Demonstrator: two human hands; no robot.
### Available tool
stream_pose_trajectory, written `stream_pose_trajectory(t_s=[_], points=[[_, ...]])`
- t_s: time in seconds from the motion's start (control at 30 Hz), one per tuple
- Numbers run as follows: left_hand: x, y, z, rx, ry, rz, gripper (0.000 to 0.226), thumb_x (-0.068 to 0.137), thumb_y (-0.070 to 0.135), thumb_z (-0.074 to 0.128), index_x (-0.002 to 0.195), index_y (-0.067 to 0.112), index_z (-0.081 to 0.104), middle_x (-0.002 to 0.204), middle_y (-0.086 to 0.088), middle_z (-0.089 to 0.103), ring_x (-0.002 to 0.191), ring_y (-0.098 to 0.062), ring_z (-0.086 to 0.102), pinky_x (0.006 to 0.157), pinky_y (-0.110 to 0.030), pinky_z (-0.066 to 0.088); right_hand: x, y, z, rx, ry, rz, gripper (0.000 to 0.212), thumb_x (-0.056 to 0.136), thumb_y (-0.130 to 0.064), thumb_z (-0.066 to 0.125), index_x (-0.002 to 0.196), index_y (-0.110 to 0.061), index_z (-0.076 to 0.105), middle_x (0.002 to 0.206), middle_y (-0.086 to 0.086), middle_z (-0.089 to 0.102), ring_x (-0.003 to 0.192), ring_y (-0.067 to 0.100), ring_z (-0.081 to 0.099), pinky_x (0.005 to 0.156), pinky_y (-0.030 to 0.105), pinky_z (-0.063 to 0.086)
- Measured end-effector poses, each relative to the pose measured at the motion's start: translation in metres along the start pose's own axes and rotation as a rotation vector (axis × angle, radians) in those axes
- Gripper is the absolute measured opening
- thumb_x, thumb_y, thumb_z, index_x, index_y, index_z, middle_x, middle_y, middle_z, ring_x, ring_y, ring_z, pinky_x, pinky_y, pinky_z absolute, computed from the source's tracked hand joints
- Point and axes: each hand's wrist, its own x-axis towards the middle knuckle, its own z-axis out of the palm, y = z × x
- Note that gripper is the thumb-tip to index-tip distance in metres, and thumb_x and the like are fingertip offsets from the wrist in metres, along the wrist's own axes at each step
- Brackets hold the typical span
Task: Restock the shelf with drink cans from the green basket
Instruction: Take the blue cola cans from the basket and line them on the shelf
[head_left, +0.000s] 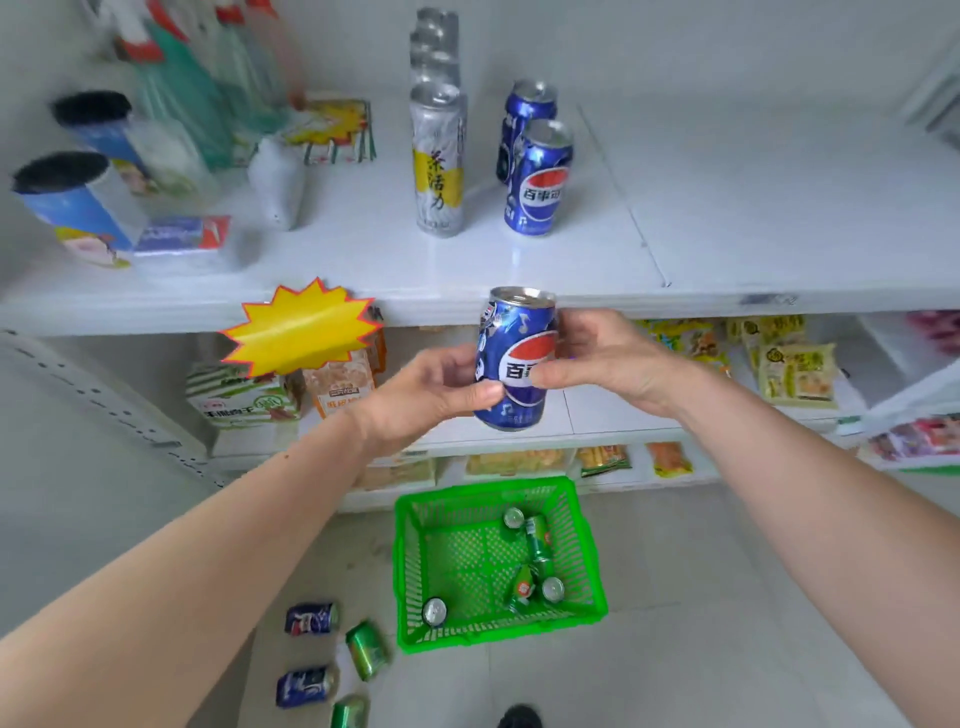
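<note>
Both hands hold one upright blue Pepsi can in front of the white shelf's front edge. My left hand grips its lower left side, and my right hand pinches its right side with thumb across the label. On the shelf stand two blue Pepsi cans and a row of tall silver cans. Below on the floor sits the green basket with several green cans lying in it.
Several loose cans, blue and green, lie on the floor left of the basket. Bottles and boxes fill the shelf's left part. A yellow starburst tag hangs from the shelf edge. Snack packs fill lower shelves. Right shelf area is bare white.
</note>
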Motion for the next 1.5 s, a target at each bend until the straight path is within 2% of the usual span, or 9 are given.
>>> stream_pose_trajectory(t_s=[0.23,0.5,0.67,0.83,0.97,1.07,1.23,1.33,1.5], points=[[0.019,0.07,0.023,-0.056,-0.028,0.048,0.091,0.061,0.036,0.086,0.135,0.007,0.041,0.125,-0.023,0.061,0.113,-0.035,0.061,0.093,-0.041,0.052,-0.028,-0.039,-0.03,0.08,0.104,-0.076,0.054,0.068,-0.016,0.081,0.12,-0.009,0.065,0.114,0.006,0.073,0.106,0.015,0.068,0.09,0.028,0.053],[0.072,0.116,0.058,0.134,0.087,0.136,0.048,0.085,0.019,0.068,0.129,0.014,0.051,0.13,-0.025,0.051,0.114,-0.034,0.06,0.1,-0.046,0.048,-0.03,-0.053,-0.091,0.118,0.249,-0.167,0.054,0.069,-0.018,0.084,0.117,-0.01,0.062,0.113,0.006,0.073,0.107,0.019,0.069,0.094,0.037,0.055],[0.108,0.126,0.073,0.29,0.211,0.184,0.043,0.089,0.018,0.065,0.131,0.021,0.056,0.123,-0.016,0.061,0.118,-0.032,0.056,0.104,-0.041,0.045,-0.017,-0.055,-0.13,0.089,0.271,-0.182,0.06,0.062,-0.024,0.088,0.114,-0.011,0.063,0.11,0.008,0.074,0.102,0.025,0.071,0.095,0.052,0.054],[0.141,0.137,0.073,0.319,0.313,0.213,0.051,0.093,0.015,0.058,0.137,0.037,0.042,0.12,-0.015,0.064,0.108,-0.024,0.063,0.097,-0.033,0.048,0.012,-0.054,-0.16,0.06,0.31,-0.219,0.052,0.07,-0.012,0.084,0.117,-0.013,0.062,0.109,0.009,0.073,0.102,0.032,0.07,0.09,0.057,0.053],[0.174,0.161,0.067,0.413,0.395,0.212,0.034,0.099,0.033,0.044,0.134,0.034,0.045,0.119,0.002,0.067,0.112,-0.014,0.062,0.102,-0.04,0.046,0.047,-0.053,-0.183,0.03,0.353,-0.267,0.052,0.068,-0.011,0.087,0.115,-0.013,0.065,0.106,0.008,0.074,0.099,0.032,0.07,0.084,0.052,0.056],[0.202,0.19,0.057,0.514,0.428,0.214,0.017,0.095,0.036,0.051,0.111,0.033,0.056,0.109,0.008,0.065,0.107,-0.014,0.063,0.098,-0.039,0.051,0.08,-0.056,-0.202,-0.016,0.38,-0.297,0.055,0.063,-0.015,0.091,0.112,-0.017,0.067,0.105,0.004,0.074,0.095,0.025,0.072,0.085,0.044,0.059],[0.259,0.232,0.026,0.746,0.431,0.101,0.056,0.085,0.042,0.065,0.135,0.021,0.049,0.118,0.001,0.062,0.102,-0.015,0.064,0.084,-0.037,0.058,0.139,-0.057,-0.226,-0.029,0.453,-0.319,0.052,0.057,-0.02,0.093,0.104,-0.023,0.07,0.096,-0.003,0.075,0.09,0.016,0.072,0.085,0.044,0.059],[0.29,0.242,0.003,0.876,0.419,0.054,0.05,0.084,0.044,0.066,0.127,0.02,0.056,0.112,0.0,0.065,0.097,-0.017,0.066,0.082,-0.037,0.059,0.173,-0.049,-0.234,-0.042,0.474,-0.329,0.057,0.049,-0.028,0.093,0.102,-0.023,0.072,0.094,-0.004,0.076,0.088,0.015,0.072,0.085,0.044,0.059],[0.328,0.24,-0.041,0.87,0.435,0.014,0.047,0.084,0.041,0.067,0.123,0.016,0.06,0.109,-0.002,0.069,0.097,-0.017,0.068,0.084,-0.034,0.058,0.227,-0.043,-0.251,-0.006,0.405,-0.348,0.045,0.065,-0.024,0.089,0.106,-0.02,0.071,0.098,0.0,0.075,0.093,0.017,0.072,0.083,0.038,0.058]])
